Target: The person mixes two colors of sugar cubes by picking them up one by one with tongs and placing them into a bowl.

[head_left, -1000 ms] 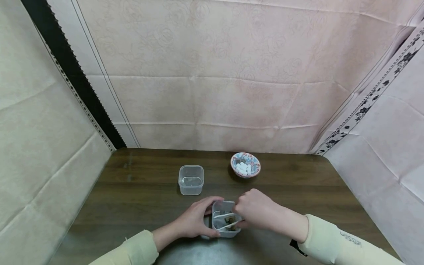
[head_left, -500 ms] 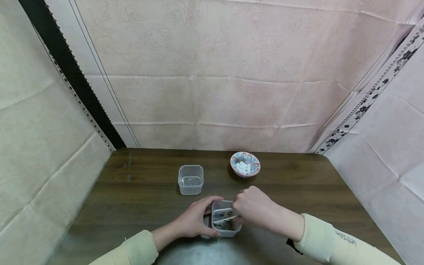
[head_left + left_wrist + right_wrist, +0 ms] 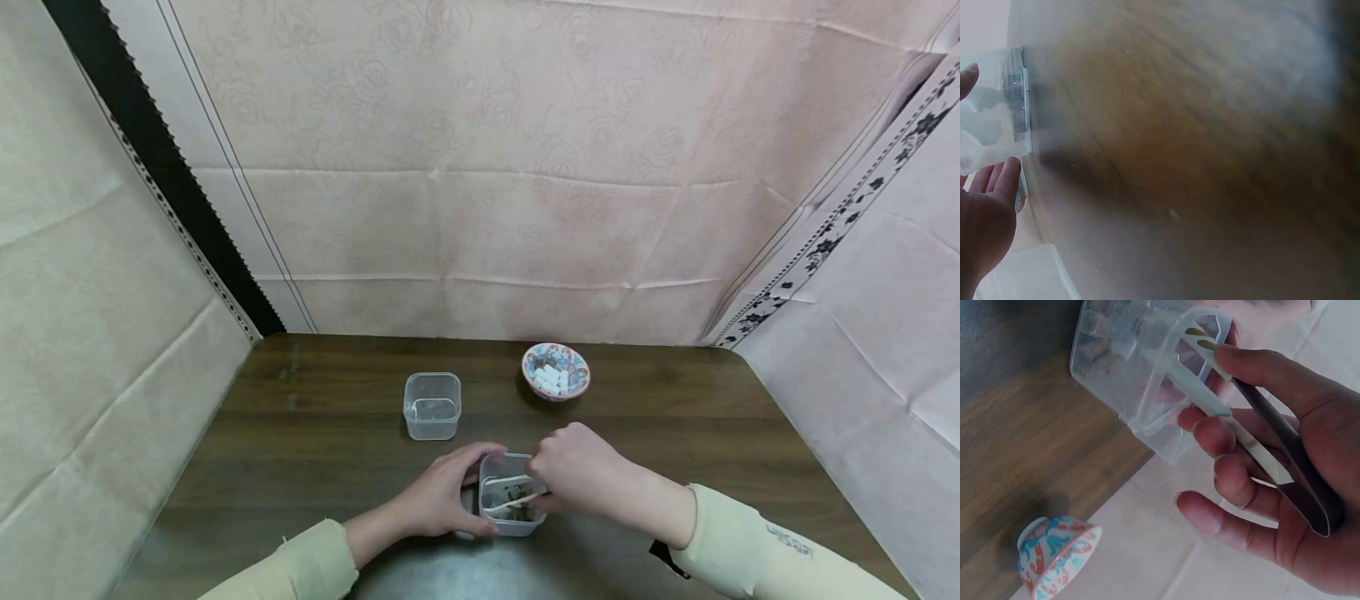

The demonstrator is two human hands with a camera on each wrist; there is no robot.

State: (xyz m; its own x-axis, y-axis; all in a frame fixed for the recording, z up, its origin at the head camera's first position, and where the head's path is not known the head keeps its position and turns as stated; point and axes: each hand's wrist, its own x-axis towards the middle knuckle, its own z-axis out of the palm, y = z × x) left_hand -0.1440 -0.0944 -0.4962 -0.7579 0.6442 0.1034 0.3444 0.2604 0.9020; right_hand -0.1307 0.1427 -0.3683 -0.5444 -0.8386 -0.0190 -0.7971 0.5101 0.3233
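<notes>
My left hand (image 3: 442,500) holds a clear plastic container (image 3: 513,529) near the table's front, thumb and fingers on opposite sides. My right hand (image 3: 573,471) grips a pair of tongs (image 3: 1263,409), dark at the bend with pale arms. In the right wrist view, the thumb lies on one arm and fingers on the other. The tong tips reach inside the container (image 3: 1104,369), among small brownish and greyish pieces. Whether the tips pinch a piece, I cannot tell. In the left wrist view, the container (image 3: 988,119) shows at the left edge, beside my fingers (image 3: 1007,181).
A second clear plastic container (image 3: 431,429) stands behind the left hand. Farther back to the right is a small patterned bowl (image 3: 555,399) with several white pieces in it. Pale cloth (image 3: 480,233) hangs around the back and sides of the wooden table (image 3: 300,467).
The tongs have shifted slightly within the container, up and then back down a little, and the pieces beneath look rearranged. My left hand and the container stay put.
</notes>
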